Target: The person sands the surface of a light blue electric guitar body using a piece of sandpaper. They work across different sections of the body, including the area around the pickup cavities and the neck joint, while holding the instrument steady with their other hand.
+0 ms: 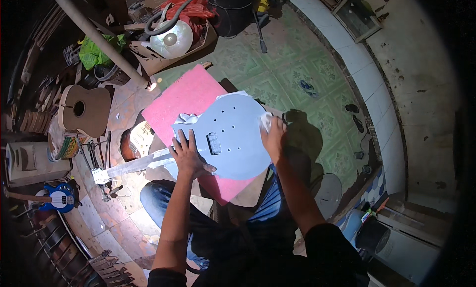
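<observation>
A pale grey guitar body (242,164) with several holes and a rectangular cutout lies on a pink board (178,93). Its neck (133,165), partly covered in pale tape, points left to a white headstock. My left hand (191,157) rests with fingers spread on the body's lower left part, near the neck joint. My right hand (272,137) is at the body's right edge, fingers closed on a crumpled white pad (265,120), which they partly hide. Another crumpled white piece (186,119) sits at the body's upper left edge.
An acoustic guitar body (91,108), a sunburst guitar (134,143) and a blue bass (57,197) are at left. A grey pole (94,34), cardboard box (148,59) and black bucket (225,9) are behind. Sandals (308,88) and a round lid (327,195) lie on the tiles at right.
</observation>
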